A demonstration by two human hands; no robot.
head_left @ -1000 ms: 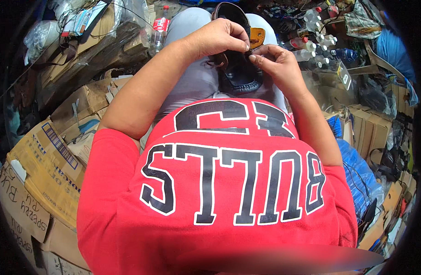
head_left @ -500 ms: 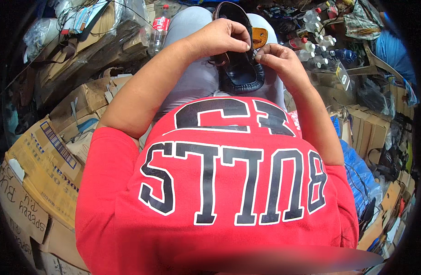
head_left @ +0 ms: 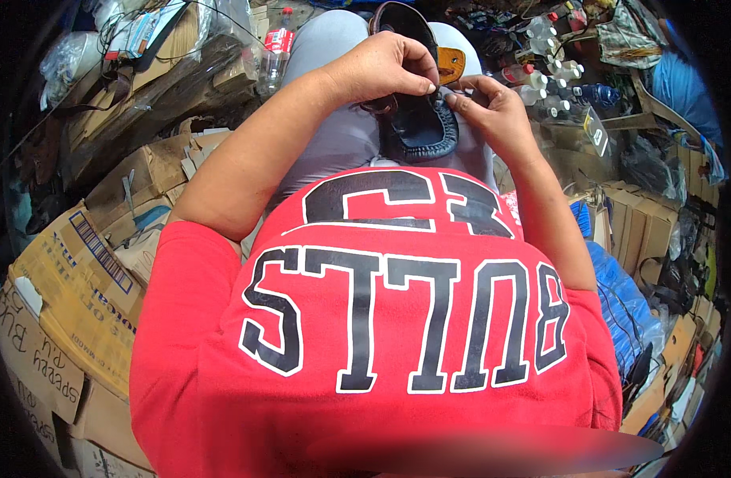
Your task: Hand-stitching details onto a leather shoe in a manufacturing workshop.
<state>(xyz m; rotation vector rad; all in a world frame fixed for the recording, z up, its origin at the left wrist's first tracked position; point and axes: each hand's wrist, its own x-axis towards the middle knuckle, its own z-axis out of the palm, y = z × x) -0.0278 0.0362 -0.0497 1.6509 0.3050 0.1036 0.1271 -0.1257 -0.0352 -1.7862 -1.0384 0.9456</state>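
A black leather moccasin shoe (head_left: 423, 137) lies on my lap between my knees, its gathered toe toward me and its opening away. My left hand (head_left: 385, 65) arches over the shoe, thumb and forefinger pinched together at its right rim. Close beside it, my right hand (head_left: 497, 111) is at the same edge with thumb and fingers bent together; anything small between them cannot be made out. A tan leather piece (head_left: 451, 64) with a hole stands just beyond the fingertips, at the shoe's right side.
A clear bottle with a red label (head_left: 278, 49) stands left of my knee. Several capped bottles (head_left: 545, 84) lie to the right. Cardboard boxes (head_left: 79, 279) fill the left side, and blue plastic sheeting (head_left: 620, 299) lies by my right elbow.
My right hand has shifted slightly, its fingers now farther over the shoe's edge. The left fingertips have moved a little to the right. The shoe stays on my lap.
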